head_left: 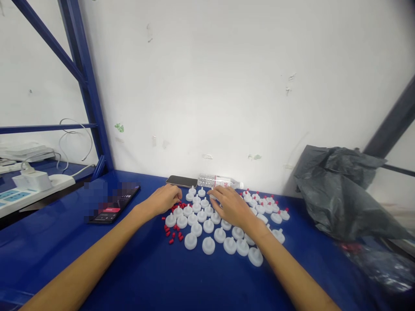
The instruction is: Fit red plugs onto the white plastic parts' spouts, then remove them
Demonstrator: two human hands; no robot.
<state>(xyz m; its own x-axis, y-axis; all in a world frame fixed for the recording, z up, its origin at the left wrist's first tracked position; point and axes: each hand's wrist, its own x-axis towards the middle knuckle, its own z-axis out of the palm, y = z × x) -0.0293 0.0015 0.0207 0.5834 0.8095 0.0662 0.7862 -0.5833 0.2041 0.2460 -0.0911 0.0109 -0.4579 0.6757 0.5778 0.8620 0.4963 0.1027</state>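
My left hand [166,199] is over the left side of the spread, its fingers curled and pressed together beside a pile of small red caps [175,208]. What those fingers hold, if anything, is hidden. Several round white spout caps [208,226] stand nozzle up in the middle of the table. My right hand [231,204] reaches over them, thumb and fingertips around a white spout cap that is mostly covered. At the right, beyond that hand, more white spout caps [268,208] carry red caps on their nozzles. Loose red caps [171,241] also lie at the near left.
On the blue table [201,280] a lit phone [118,203] lies at left. A dark phone [181,181] and a clear plastic bottle [218,181] lie along the wall. A grey plastic bag [340,190] occupies the right; a power strip [39,190] is far left, past a blue post [89,86].
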